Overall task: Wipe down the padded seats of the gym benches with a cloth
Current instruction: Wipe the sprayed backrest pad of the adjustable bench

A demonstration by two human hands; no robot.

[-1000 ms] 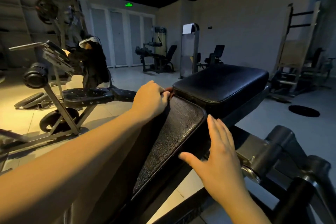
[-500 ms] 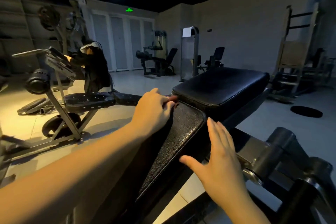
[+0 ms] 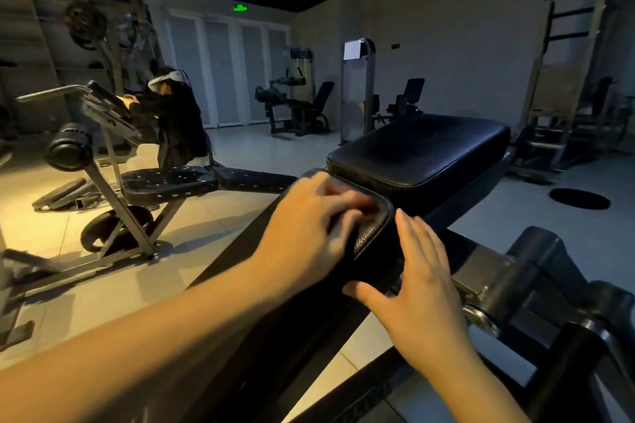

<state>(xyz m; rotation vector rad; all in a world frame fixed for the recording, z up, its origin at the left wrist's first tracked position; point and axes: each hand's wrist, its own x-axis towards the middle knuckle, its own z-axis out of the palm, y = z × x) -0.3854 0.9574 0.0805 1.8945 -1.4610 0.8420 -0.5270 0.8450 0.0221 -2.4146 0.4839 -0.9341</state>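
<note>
Equipment at far left is used by another person (image 3: 171,120), bent over a bench (image 3: 165,180) well apart from the work; nearer the middle, the left hand (image 3: 316,223) is laid on the top end of the back pad (image 3: 372,230), its fingers blurred; a reddish smear under the fingertips is taken for the cloth (image 3: 369,201), though whether it is pinched or merely pressed flat cannot be told; the right hand (image 3: 424,285) is held flat and wide against the pad's side edge, fingers straight, nothing gripped; just beyond the pad's end the seat (image 3: 419,148) is seen, and at far right the steel frame (image 3: 536,285).

Wiping is judged to be in hand on the pad, with the seat not yet reached. The small cloth could be lost between pad and seat if pushed over the rounded end; fingers could be nipped there likewise; the pad could be shifted if leant on heavily, since the bracing hand is only laid against its side; corners could be missed in such poor light.
</note>
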